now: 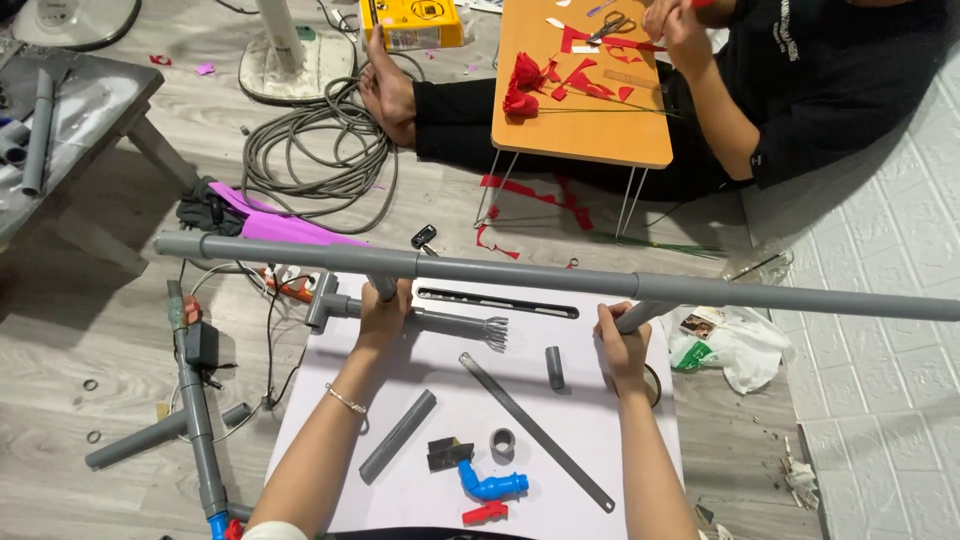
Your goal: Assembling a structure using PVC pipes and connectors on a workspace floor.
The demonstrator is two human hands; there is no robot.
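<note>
I hold a long grey plastic pipe assembly (520, 272) level above a white board (600, 420). My left hand (383, 308) grips a short branch under the pipe's left joint. My right hand (620, 340) grips the slanted branch under the right joint. On the board lie a short grey pipe (398, 435), a long flat metal strip (537, 431), a small grey coupling (554, 367), a tape roll (503, 441), a blue elbow fitting (487, 485) with a red valve handle (484, 513), and a slotted black bar (497, 301).
Another person sits at the far right by a low orange folding table (585, 120) with red paper flowers and scissors. A coiled grey cable (320, 150), a fan base (295, 60), a grey pipe frame (195, 420) on the floor at left and a plastic bag (735, 345) surround me.
</note>
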